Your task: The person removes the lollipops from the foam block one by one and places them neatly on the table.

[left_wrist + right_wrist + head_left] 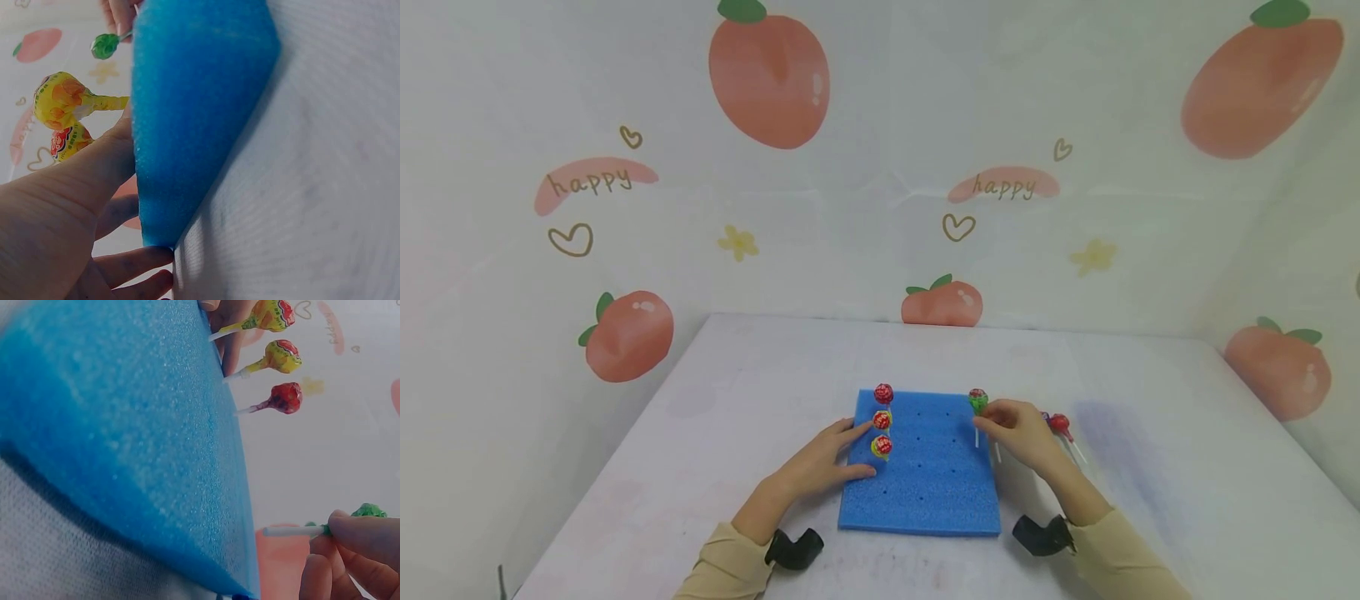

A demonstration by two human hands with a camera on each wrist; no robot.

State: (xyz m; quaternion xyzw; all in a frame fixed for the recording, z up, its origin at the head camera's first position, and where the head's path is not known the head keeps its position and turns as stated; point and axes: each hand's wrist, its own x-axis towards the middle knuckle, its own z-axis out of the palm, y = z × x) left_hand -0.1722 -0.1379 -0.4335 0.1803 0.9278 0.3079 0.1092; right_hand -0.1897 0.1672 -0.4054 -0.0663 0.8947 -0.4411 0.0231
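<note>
A blue foam board (917, 508) with rows of small holes lies on the table. Three wrapped lollipops stand in its left column: a red one (883, 393) at the back, then two yellow-and-red ones (284, 356). My left hand (820, 462) rests on the board's left edge, fingers and thumb extended beside the lollipops. Over the board's back right part, my right hand (1024, 435) pinches a green lollipop (978, 402) just below its candy head. Its bare white stick (294, 531) points at the foam and is clear of it in the right wrist view.
Right of the board, partly behind my right hand, a red lollipop (1059, 423) lies on the white table (760, 358) next to a dark purple one (1045, 416). A white wall cloth (850, 208) with printed fruit stands behind the table.
</note>
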